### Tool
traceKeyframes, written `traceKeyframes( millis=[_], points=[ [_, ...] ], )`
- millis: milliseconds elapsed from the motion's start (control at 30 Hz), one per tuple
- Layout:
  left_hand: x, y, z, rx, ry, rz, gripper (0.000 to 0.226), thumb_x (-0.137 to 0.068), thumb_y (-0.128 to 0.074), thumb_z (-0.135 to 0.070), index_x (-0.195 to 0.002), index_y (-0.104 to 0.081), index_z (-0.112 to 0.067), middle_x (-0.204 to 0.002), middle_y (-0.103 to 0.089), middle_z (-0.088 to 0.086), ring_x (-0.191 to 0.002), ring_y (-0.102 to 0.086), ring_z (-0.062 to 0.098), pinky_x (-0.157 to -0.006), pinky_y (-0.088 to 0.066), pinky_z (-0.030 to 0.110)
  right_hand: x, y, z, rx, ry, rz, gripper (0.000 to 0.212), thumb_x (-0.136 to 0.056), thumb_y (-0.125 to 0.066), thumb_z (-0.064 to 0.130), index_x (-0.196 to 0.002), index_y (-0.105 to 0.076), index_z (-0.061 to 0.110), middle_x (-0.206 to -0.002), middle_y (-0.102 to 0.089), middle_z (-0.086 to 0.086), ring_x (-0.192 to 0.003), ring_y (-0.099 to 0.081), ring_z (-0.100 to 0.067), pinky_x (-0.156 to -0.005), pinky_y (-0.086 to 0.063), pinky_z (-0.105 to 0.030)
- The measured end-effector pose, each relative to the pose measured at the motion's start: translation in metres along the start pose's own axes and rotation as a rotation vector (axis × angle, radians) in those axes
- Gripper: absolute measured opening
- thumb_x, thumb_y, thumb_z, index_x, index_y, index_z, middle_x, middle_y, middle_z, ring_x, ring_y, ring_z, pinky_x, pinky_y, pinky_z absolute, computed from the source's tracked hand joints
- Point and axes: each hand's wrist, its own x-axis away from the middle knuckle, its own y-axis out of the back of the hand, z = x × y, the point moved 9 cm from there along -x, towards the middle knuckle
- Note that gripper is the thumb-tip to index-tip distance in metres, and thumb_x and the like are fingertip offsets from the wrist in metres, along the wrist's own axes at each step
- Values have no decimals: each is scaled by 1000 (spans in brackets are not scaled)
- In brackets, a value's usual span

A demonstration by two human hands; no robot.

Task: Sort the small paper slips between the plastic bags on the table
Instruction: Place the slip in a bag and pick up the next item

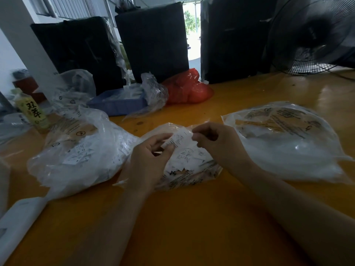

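Both hands, left (151,150) and right (211,139), pinch one slip (179,138) above the middle bag (190,169), apparently reading it; next, drop it into the left bag (76,154) or right bag (284,139).

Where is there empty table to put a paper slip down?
Bare yellow table shows near you, between the two forearms, and far right, between the right bag and the fan. It is crowded at left: the left bag, blue tray and bottle.
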Motion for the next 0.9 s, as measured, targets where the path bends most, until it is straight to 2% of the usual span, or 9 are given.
traceKeyframes(
  millis=[100, 200, 233, 333, 433, 533, 600, 767, 900],
  points=[
    [0, 44, -31, -241, -287, -295, 36, -98, -74, -17, -131, -67, -30, -118, -74, -4, -85, -70, -3, -58, -52, 8, -5, 18, 5, 184, 56, -111, 14, -99, -64, 31, -110, -71, 25, -88, -66, 20, -80, -62, 5, -68, -50, -11],
    [-2, 107, -47, -495, -475, -656, 31, -100, -69, -15, -131, -68, -9, -121, -74, 15, -99, -67, 13, -79, -46, 4, -10, 45, 17, 463, 146, -248, 10, -101, -61, 24, -105, -67, 18, -93, -63, 9, -79, -54, -4, -68, -37, -12],
    [-5, 128, -41, -529, -448, -731, 30, -101, -65, -17, -129, -68, -9, -123, -73, 16, -104, -67, 18, -87, -47, 8, -11, 54, 19, 542, 155, -292, 10, -101, -59, 23, -105, -66, 16, -96, -63, 5, -82, -52, -8, -70, -37, -17],
    [-14, 174, -6, -567, -248, -831, 32, -100, -58, -22, -128, -70, -13, -125, -73, 13, -113, -67, 30, -94, -56, 41, -19, 85, 15, 761, 83, -373, 16, -103, -54, 21, -105, -65, 11, -95, -59, -3, -82, -49, -15, -73, -37, -30],
    [-15, 189, 14, -525, -139, -840, 32, -98, -59, -19, -127, -73, -14, -126, -74, 13, -113, -70, 32, -94, -58, 46, -27, 108, -7, 992, -107, -319, 20, -101, -49, 16, -91, -63, 6, -77, -57, -6, -65, -53, -24, -57, -38, -30],
    [-22, 178, 26, -614, -40, -702, 29, -95, -66, -9, -121, -75, -3, -119, -74, 24, -107, -69, 43, -94, -56, 52, -23, 114, -35, 1147, -332, -132, 24, -93, -50, 1, -71, -61, 4, -64, -55, -10, -54, -52, -23, -46, -32, -26],
    [-25, 171, 34, -654, 43, -625, 28, -95, -66, -9, -120, -75, -1, -116, -75, 27, -107, -67, 48, -95, -52, 52, -20, 108, -49, 1170, -406, -7, 28, -94, -50, 2, -68, -57, 7, -66, -54, -9, -58, -52, -22, -51, -38, -28],
    [-34, 154, 37, -884, 75, -470, 25, -102, -59, -11, -115, -76, 2, -103, -70, 35, -104, -59, 54, -96, -45, 58, -15, 96, -66, 1138, -476, 130, 12, -97, -56, 14, -94, -67, 13, -105, -69, -10, -98, -66, -31, -74, -48, -33],
    [-36, 149, 40, -980, 122, -434, 24, -104, -54, -10, -101, -74, 4, -89, -58, 29, -111, -49, 53, -90, -39, 57, -15, 96, -59, 1133, -451, 72, 18, -96, -52, 7, -83, -62, 13, -92, -66, -10, -89, -64, -31, -72, -50, -35]
  ],
)
